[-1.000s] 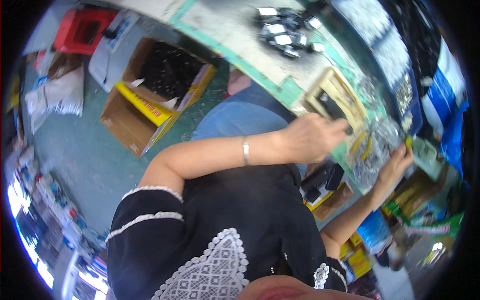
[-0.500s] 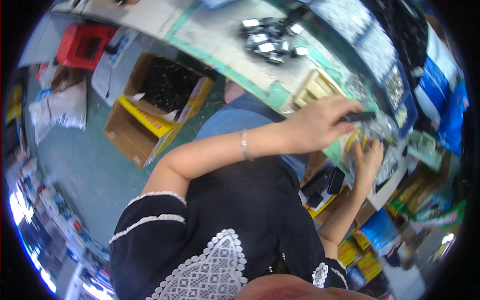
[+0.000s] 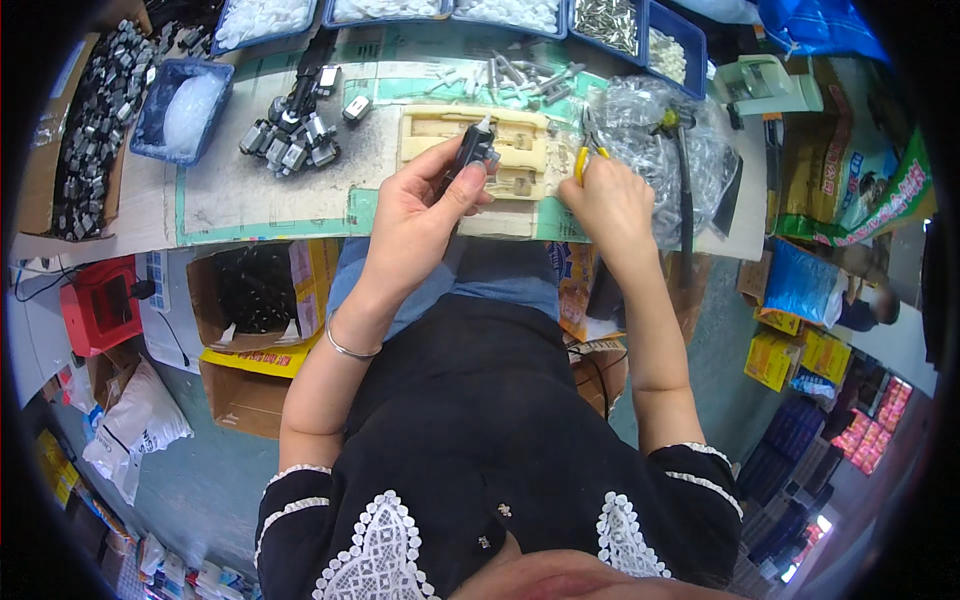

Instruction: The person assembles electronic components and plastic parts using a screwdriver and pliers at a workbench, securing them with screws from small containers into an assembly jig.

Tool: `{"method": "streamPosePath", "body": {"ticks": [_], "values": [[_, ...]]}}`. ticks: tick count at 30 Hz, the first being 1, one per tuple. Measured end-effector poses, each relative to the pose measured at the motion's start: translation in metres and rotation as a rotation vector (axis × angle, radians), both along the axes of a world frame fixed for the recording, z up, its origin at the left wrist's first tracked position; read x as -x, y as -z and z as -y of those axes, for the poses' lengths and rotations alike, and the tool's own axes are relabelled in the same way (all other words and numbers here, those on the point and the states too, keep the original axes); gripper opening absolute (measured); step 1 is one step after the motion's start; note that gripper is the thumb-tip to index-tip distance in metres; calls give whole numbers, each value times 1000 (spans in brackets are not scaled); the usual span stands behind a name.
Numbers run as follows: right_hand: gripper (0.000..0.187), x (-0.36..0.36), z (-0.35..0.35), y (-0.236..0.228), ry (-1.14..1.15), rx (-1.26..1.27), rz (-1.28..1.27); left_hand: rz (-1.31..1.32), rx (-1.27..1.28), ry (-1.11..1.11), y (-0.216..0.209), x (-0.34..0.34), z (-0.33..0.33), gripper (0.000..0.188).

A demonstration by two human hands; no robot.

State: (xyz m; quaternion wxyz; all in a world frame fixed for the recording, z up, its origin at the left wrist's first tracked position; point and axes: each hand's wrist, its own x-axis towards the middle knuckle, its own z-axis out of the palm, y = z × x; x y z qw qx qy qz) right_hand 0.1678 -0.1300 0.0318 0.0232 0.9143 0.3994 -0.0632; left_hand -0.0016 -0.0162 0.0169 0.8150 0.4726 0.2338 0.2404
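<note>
My left hand (image 3: pixel 412 212) is closed round a small black plastic part (image 3: pixel 472 150) with a pale tip pointing up. The thumb presses its side, and the part is held over a cream moulded fixture (image 3: pixel 420 122) on the bench. Right of the fixture, my right hand (image 3: pixel 617 205) is closed on yellow-handled pliers (image 3: pixel 581 164), their metal jaws pointing away from me. Its fingers partly hide the handles. A heap of small silver-and-black motor-like parts (image 3: pixel 290 140) lies left of the fixture.
Blue bins (image 3: pixel 645 40) of white and metal pieces line the back. Beyond my right hand lies clear plastic wrapping (image 3: pixel 650 115) with a dark-handled tool (image 3: pixel 685 185). A blue basket (image 3: pixel 180 155) and a carton of silver-black parts (image 3: pixel 105 125) stand left. Below the bench is an open carton (image 3: pixel 225 395).
The view has swung round to face the bench squarely. My left hand, earlier close by my right with a dark item, is now apart from it, over the fixture.
</note>
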Motion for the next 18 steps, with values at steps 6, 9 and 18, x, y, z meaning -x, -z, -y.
{"method": "streamPosePath", "body": {"ticks": [6,9,18], "values": [[33,-18,-2,-11,75,-82,-21,-17,-16,-12,2,4,6,37],[29,-43,32,-19,218,-468,-456,-67,-102,8,-1,6,4,36],[28,4,29,-24,-61,-707,-1652,-136,-536,-77,-12,8,1,25]]}}
